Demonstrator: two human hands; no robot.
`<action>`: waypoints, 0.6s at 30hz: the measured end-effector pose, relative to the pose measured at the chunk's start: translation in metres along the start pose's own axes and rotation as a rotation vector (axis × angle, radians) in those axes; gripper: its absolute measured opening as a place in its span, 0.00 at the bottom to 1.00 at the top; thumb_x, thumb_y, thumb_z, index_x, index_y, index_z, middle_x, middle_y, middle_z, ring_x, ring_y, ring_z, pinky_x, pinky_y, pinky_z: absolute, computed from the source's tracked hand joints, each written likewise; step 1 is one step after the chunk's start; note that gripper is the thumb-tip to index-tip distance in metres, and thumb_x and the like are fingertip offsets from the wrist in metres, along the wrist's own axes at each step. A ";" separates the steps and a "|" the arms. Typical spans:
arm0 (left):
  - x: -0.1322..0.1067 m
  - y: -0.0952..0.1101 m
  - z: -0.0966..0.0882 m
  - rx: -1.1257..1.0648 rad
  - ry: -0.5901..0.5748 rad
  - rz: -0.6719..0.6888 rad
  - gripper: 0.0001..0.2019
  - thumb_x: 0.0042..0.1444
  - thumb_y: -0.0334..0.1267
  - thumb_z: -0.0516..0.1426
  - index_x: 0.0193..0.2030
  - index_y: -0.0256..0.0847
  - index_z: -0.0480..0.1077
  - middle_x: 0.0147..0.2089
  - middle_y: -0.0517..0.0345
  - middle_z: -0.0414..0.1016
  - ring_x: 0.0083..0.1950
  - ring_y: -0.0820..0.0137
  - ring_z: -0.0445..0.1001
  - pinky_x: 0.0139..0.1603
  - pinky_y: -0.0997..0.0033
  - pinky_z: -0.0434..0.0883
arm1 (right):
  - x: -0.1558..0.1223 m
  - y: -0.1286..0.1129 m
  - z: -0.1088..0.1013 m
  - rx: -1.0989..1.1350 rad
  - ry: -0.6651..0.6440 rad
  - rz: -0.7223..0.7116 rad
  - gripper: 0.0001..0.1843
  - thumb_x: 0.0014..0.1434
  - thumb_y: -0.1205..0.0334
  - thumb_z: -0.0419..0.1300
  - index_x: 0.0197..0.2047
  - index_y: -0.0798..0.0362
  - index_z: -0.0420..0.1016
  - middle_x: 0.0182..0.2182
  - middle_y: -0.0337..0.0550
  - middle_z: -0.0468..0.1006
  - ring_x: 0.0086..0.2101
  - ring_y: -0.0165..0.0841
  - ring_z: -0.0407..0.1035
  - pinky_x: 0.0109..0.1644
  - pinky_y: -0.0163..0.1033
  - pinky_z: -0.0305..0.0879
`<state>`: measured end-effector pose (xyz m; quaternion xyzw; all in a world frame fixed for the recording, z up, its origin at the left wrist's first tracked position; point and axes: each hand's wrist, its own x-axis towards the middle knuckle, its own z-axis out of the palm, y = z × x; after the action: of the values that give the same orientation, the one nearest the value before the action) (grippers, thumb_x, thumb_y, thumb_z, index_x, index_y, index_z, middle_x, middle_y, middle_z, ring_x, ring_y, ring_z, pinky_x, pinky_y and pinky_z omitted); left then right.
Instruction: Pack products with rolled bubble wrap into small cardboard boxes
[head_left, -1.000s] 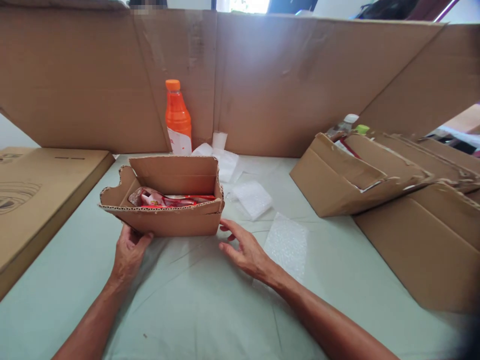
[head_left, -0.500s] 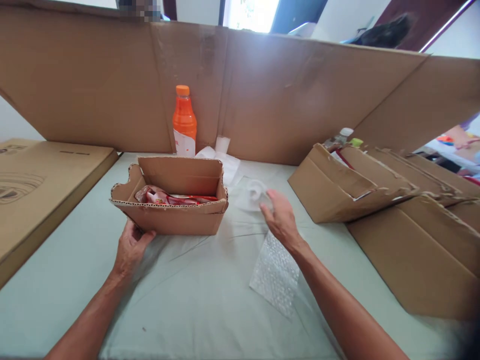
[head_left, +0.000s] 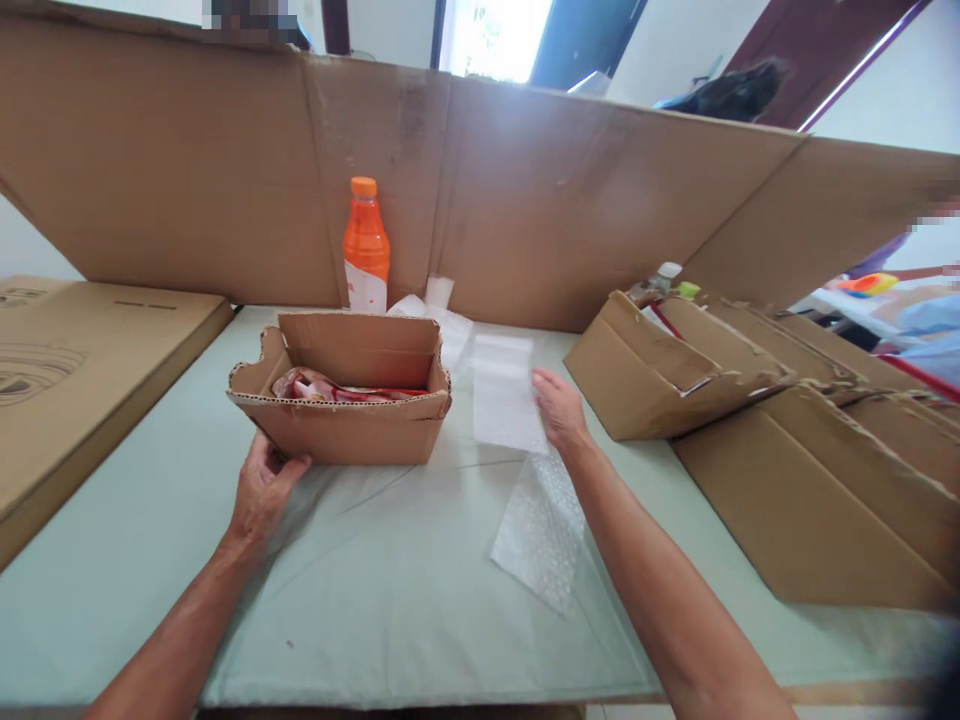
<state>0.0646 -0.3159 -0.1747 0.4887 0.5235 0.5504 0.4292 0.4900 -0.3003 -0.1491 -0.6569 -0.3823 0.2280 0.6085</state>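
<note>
A small cardboard box [head_left: 367, 435] with its top open stands left of the middle, holding red-and-white plastic packets [head_left: 322, 387]. My left hand [head_left: 266, 475] grips the box at its lower left corner, thumb on the near side and the other fingers partly hidden. To the right of the box, my right hand [head_left: 559, 405] has its fingers closed at the right edge of a thin white sheet [head_left: 506, 395]. That sheet overlaps the top of a bubble wrap piece [head_left: 536, 540] lying on the table.
An orange bottle [head_left: 366, 245] and crumpled white sheets [head_left: 454, 335] stand behind the box, before a tall cardboard wall [head_left: 600, 190]. Several open cardboard boxes [head_left: 787, 500] line the right side. A large flat carton [head_left: 97, 390] lies left on the green-covered table [head_left: 390, 600].
The white item at my right hand, blurred and curled before, now shows as a flat sheet. My left hand remains at the box. The view has shifted slightly.
</note>
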 end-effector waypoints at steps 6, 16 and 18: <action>-0.002 0.001 0.001 -0.053 -0.028 -0.003 0.29 0.41 0.41 0.67 0.52 0.40 0.68 0.49 0.52 0.75 0.51 0.59 0.72 0.53 0.60 0.71 | -0.031 0.009 -0.015 -0.070 0.076 -0.016 0.27 0.47 0.45 0.63 0.45 0.55 0.80 0.57 0.57 0.75 0.57 0.48 0.69 0.60 0.53 0.64; 0.000 -0.006 0.001 0.002 -0.012 0.001 0.28 0.41 0.42 0.67 0.52 0.40 0.68 0.47 0.53 0.75 0.49 0.60 0.72 0.52 0.61 0.70 | -0.147 -0.022 -0.006 -0.308 -0.545 -0.228 0.20 0.62 0.55 0.60 0.57 0.44 0.76 0.62 0.47 0.74 0.61 0.44 0.67 0.60 0.53 0.68; -0.002 -0.005 0.000 -0.007 -0.009 0.011 0.28 0.41 0.41 0.67 0.51 0.40 0.68 0.47 0.53 0.74 0.50 0.60 0.72 0.52 0.61 0.70 | -0.155 -0.030 0.016 -0.267 -0.626 -0.237 0.27 0.62 0.56 0.60 0.64 0.44 0.69 0.64 0.49 0.71 0.62 0.44 0.66 0.60 0.53 0.69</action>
<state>0.0649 -0.3171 -0.1801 0.4925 0.5172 0.5523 0.4301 0.3773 -0.4127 -0.1479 -0.5801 -0.6501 0.2937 0.3931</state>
